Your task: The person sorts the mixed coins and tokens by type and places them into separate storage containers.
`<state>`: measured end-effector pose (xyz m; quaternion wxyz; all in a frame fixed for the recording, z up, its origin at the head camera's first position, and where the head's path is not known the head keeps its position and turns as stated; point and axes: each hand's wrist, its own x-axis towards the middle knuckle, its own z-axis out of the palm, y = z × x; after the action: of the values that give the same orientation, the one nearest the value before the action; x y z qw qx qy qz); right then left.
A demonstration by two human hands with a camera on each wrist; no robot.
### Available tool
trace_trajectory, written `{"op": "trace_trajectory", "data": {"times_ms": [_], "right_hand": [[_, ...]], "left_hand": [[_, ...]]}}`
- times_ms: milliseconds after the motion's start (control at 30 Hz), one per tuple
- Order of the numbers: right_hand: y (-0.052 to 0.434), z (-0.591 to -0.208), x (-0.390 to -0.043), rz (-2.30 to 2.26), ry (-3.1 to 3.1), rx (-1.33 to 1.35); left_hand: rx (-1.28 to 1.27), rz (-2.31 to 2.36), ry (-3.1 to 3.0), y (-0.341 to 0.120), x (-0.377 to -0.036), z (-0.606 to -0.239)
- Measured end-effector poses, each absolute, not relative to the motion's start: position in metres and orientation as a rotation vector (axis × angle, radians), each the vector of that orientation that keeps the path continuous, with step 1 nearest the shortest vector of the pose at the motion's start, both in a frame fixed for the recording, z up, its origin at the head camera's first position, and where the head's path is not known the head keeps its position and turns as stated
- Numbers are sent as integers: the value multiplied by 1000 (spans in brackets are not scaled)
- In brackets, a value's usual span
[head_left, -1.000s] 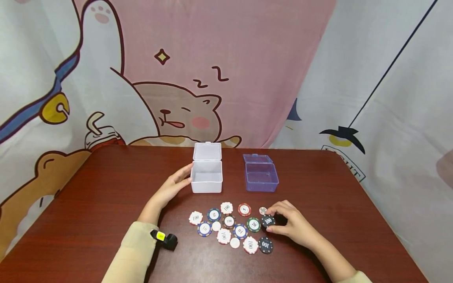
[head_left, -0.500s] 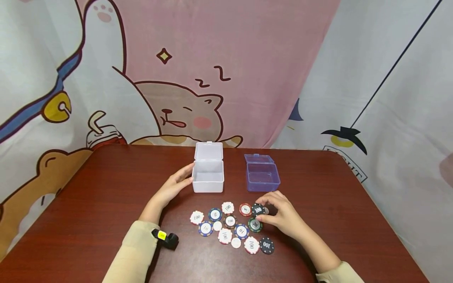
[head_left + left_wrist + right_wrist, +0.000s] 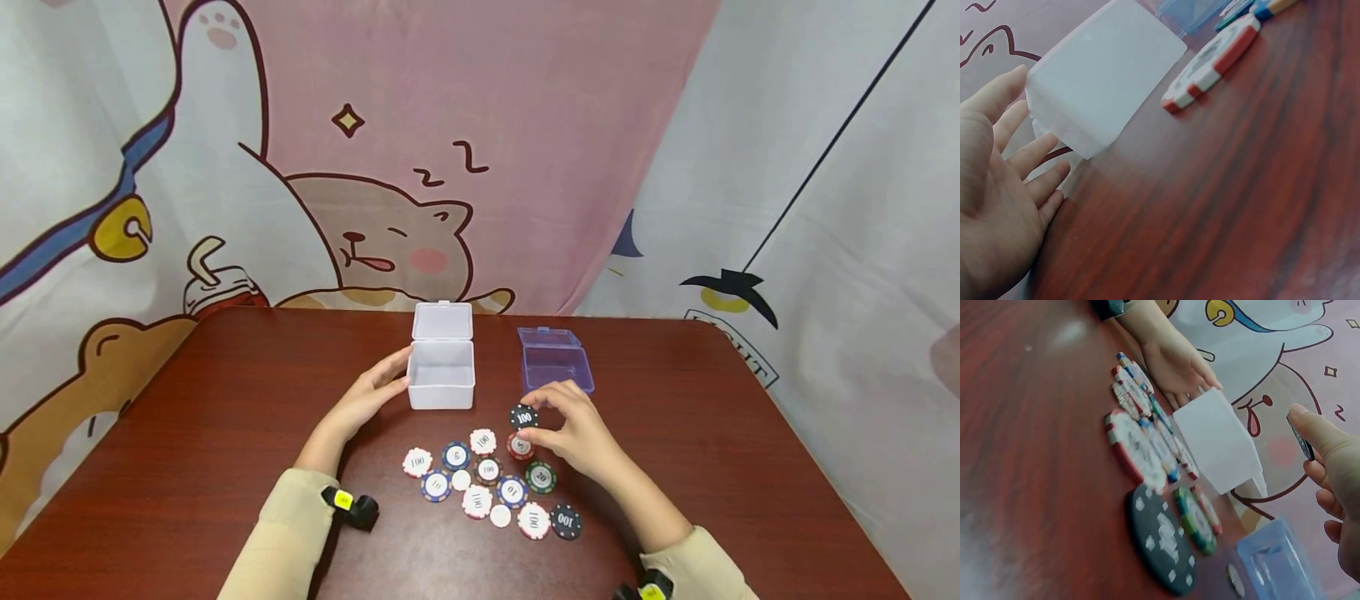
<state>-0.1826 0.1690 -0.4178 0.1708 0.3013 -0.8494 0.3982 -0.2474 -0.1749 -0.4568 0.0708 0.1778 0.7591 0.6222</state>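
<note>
In the head view my right hand [image 3: 573, 425] pinches a black poker chip [image 3: 524, 417] marked 100 between thumb and fingers. The right wrist view shows this chip [image 3: 1300, 439] raised off the table. My left hand [image 3: 365, 402] has its fingertips at the left side of an open white plastic box [image 3: 441, 397], fingers fairly straight in the left wrist view. Below the right hand lie a red chip [image 3: 521, 447], partly covered, and a green chip [image 3: 541, 477]. Another black chip [image 3: 566, 522] lies nearer me. A silver coin [image 3: 1235, 580] shows only in the right wrist view.
A translucent blue-purple box [image 3: 557, 363] with its lid open stands right of the white box, partly behind my right hand. Several more poker chips [image 3: 477, 502] and white discs [image 3: 500, 516] lie on the brown table [image 3: 225, 467]. A printed curtain [image 3: 525, 167] hangs behind.
My right hand has carried the black chip away from beside the green chip, leftward and toward the boxes, to above the red chip. The left hand stays at the white box.
</note>
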Motion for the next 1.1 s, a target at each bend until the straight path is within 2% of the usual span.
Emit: {"op": "trace_trajectory", "data": {"times_ms": [733,1100], "right_hand": [[125,-386,-213,1195,-2418,833],[105,-385,-233,1191,-2426,816]], "left_hand": [[598,1890,2289,-175,-249,-460],[581,1888,2276,-175,-248,-459]]}}
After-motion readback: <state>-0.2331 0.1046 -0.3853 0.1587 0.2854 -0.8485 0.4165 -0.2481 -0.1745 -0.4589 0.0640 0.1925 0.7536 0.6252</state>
